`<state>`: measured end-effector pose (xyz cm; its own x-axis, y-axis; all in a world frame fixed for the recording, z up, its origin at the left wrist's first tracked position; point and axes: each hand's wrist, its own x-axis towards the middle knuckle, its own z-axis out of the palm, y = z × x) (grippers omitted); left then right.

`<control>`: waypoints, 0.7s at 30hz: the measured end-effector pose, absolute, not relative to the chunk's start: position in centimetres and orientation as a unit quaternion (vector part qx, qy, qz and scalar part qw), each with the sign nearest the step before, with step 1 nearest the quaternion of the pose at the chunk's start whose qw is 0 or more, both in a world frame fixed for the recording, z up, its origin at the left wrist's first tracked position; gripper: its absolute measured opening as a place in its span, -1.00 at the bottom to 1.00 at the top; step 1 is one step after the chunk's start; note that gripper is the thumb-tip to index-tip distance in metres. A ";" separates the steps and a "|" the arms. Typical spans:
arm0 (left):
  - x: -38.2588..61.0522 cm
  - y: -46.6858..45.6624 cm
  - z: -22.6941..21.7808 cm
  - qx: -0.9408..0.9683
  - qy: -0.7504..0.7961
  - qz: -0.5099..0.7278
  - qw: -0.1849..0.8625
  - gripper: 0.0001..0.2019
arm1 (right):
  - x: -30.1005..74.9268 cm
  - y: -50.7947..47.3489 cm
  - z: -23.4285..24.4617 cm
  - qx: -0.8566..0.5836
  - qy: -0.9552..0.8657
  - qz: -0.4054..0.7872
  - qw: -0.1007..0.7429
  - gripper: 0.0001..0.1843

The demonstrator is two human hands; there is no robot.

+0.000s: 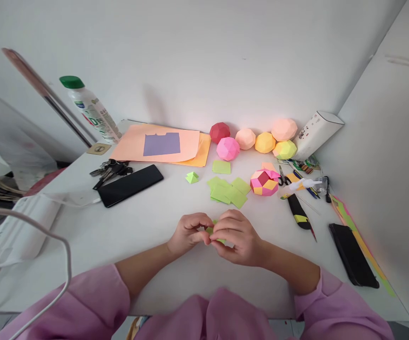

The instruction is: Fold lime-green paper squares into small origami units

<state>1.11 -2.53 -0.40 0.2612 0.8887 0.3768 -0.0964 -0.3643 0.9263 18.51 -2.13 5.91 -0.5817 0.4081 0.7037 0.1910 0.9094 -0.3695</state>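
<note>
Low over the front middle of the white table, my left hand [190,233] and my right hand [238,237] pinch a small piece of green paper [210,230] between them. Fingers cover most of it, so its folds are hard to see. Just beyond the hands lies a loose spread of green paper squares [228,192], with one more green square [221,166] behind. A small folded green paper piece [192,177] sits to the left of them. On the right stands a multicoloured paper ball [264,182] in pink, orange and red facets.
Several faceted paper balls [246,139] line the wall. Peach paper sheets [129,144], keys [110,169], a black phone [130,186] and a bottle [94,111] are at left. Scissors [285,177], a utility knife [300,212] and a black case [353,255] lie at right.
</note>
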 end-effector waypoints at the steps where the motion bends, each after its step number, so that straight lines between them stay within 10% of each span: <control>1: 1.1 -2.5 -0.3 0.640 0.314 0.522 0.469 -0.62 | 18.5 -2.2 5.9 -0.171 -0.883 0.118 0.422 -0.89; 21: 1.2 -2.5 -0.2 0.648 0.315 0.504 0.475 -0.56 | 18.7 -2.3 5.4 -0.189 -0.892 0.065 0.405 -0.85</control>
<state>1.19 -2.54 -0.21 0.2926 0.8880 0.3546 -0.0707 -0.3497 0.9342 18.74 -2.31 5.37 -0.6005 0.3902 0.6979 0.2854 0.9200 -0.2688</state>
